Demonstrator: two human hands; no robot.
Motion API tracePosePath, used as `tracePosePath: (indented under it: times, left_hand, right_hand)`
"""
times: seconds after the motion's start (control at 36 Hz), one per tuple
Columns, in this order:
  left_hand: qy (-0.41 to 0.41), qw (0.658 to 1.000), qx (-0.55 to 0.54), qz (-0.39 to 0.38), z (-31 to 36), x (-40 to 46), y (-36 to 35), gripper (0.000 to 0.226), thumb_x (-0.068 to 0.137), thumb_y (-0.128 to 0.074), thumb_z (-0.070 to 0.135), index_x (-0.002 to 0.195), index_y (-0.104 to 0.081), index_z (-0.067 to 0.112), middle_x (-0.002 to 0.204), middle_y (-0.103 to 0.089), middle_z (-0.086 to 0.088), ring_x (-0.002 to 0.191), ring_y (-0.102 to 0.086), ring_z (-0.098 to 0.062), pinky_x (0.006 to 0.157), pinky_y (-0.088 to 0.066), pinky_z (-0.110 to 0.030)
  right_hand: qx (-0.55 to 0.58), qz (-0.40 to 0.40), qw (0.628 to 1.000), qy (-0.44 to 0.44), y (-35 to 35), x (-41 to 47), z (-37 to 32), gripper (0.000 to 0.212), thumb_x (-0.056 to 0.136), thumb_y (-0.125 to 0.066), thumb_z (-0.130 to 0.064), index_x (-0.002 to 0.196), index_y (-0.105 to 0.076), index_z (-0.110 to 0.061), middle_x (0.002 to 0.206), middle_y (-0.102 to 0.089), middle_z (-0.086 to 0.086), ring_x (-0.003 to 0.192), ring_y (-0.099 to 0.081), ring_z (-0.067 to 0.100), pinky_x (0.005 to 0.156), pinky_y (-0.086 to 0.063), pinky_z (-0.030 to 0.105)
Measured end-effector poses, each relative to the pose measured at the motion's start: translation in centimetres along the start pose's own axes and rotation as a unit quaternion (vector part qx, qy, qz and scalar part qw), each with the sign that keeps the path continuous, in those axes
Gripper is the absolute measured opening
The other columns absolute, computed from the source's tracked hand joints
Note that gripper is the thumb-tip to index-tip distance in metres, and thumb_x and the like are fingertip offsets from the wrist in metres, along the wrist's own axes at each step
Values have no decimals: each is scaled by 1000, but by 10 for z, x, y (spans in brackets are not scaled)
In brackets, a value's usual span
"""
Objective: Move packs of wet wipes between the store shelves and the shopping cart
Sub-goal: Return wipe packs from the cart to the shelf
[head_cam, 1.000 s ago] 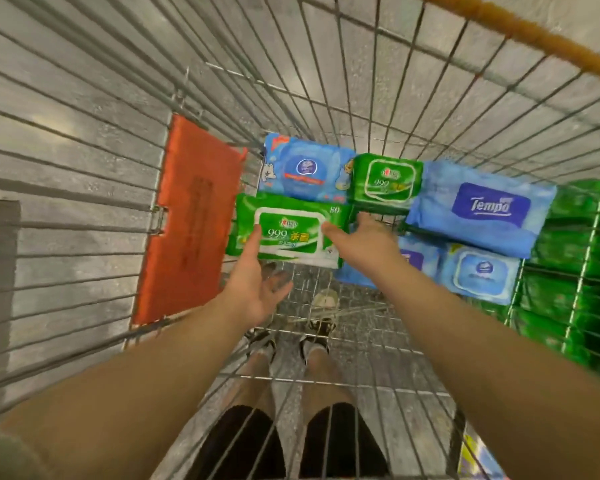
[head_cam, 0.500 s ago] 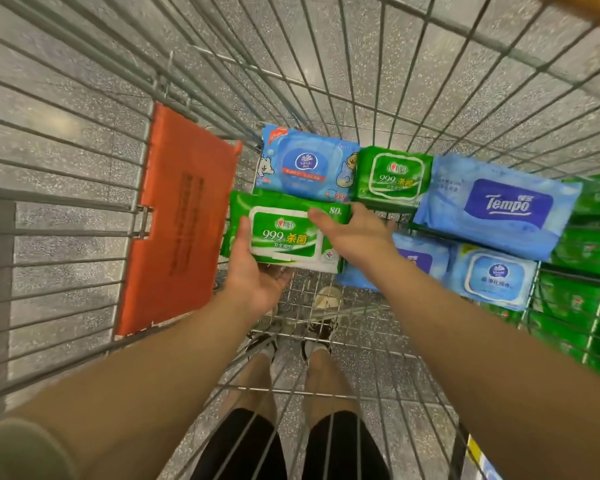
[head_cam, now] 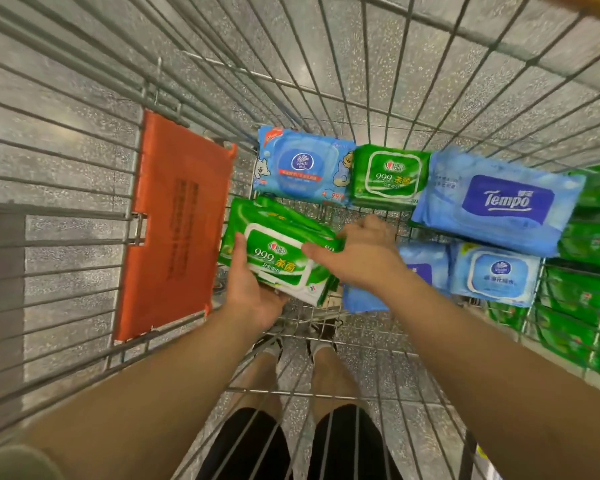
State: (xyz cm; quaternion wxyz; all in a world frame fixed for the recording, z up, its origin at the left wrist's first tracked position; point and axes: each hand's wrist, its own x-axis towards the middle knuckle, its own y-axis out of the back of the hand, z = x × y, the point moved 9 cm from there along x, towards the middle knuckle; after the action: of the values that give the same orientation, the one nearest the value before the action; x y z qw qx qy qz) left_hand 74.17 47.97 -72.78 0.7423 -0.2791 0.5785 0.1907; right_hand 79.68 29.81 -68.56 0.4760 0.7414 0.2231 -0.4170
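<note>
Both my hands hold a green 999 wipes pack (head_cam: 278, 254) inside the wire cart (head_cam: 343, 81), tilted and raised off the cart floor. My left hand (head_cam: 253, 289) grips its left end from below, thumb on top. My right hand (head_cam: 357, 258) grips its right end, thumb on the front. Further back lie a blue Vinda pack (head_cam: 302, 166), a smaller green 999 pack (head_cam: 390, 176) and a blue Tempo pack (head_cam: 499, 202). Another blue Vinda pack (head_cam: 496, 275) and a partly hidden blue pack (head_cam: 420, 268) lie to the right of my right hand.
An orange child-seat flap (head_cam: 177, 223) hangs on the cart's left wall. Green packs fill the store shelf (head_cam: 589, 292) beyond the cart's right side. My legs and shoes (head_cam: 323, 337) show through the cart's wire floor.
The green pack has lifted and tilted toward me as both hands closed round its ends. The view has shifted a little.
</note>
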Motion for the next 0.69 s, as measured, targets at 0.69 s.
tracePosePath:
  times: [0.69]
  left_hand:
    - [19,991,-131,-21,-16,1,-24,78,76,-52,82,124,-71,23,119,-72,-16,113,-66,-40,103,-44,-61]
  right_hand:
    - [246,-235,933,117,-24,37,-56,62,75,-72,-72,125,-64,-37,119,-72,-16,101,-72,8,96,-50,30]
